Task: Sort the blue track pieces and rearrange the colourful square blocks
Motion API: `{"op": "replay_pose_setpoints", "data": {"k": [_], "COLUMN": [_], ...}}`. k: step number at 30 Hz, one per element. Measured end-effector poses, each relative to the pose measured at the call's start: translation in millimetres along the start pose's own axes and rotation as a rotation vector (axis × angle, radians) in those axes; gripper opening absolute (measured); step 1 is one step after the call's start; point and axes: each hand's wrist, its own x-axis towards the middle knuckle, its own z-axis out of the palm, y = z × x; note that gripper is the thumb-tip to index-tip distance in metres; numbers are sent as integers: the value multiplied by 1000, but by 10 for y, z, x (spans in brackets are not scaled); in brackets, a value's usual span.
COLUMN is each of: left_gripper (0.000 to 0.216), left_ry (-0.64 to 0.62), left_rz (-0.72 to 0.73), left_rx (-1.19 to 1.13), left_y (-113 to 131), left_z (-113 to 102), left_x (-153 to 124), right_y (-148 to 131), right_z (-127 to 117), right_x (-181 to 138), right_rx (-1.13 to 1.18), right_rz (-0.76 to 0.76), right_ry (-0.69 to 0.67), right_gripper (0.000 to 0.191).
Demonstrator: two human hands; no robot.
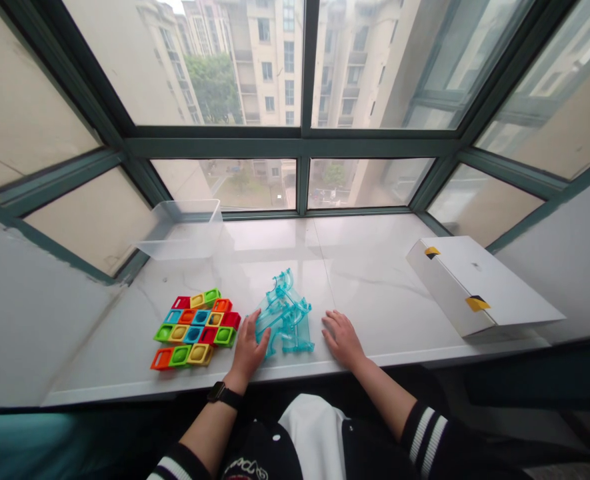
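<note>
Left hand (247, 348), fingers open, touches the light, brittle-looking teal plastic track (285, 313), best held by its walls; right hand (343, 339) lies open at 3 o'clock.

A white marble window sill (369, 250) carries 4 groups of things on its veined top. A clear plastic tub (179, 231) sits toward the far left, with a patch of multicoloured square plastic blocks (195, 330) nearer the front edge. Just right of them lie clear teal plastic track pieces (285, 313), and well apart at the right rests a white cardboard box (479, 287) with yellow-and-black tape.
</note>
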Motion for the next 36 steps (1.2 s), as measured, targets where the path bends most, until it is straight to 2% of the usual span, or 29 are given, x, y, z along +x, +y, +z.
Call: {"op": "replay_pose_setpoints", "data": {"k": [4,8,12,15,22,30,36], "left_gripper": [56,57,57,49,19,11,12], "left_ry": [6,47,-40,-97,-144,-120,-81], "left_rz": [31,120,335,411,355,300,298], "left_rx": [34,143,201,219,229,222,237], "left_y": [54,214,420,511,548,616,641], "left_z": [-33,-108,-142,-131,-131,-144,-119], "left_x": [-2,-44,-115,-126,-63,18,86], "right_y": [-70,-266,-444,-524,-562,-348,-296], "right_z": [-59,-67,5,37,-124,-318,-382], "right_x": [161,489,795,896,768,592,510], "right_rx": [123,212,232,238,387,867,1154], "right_rz": [14,-23,35,106,163,442,611], "right_ry": [57,55,-23,-57,-26,-17,-19], "right_gripper": [40,44,44,43,34,48,50]}}
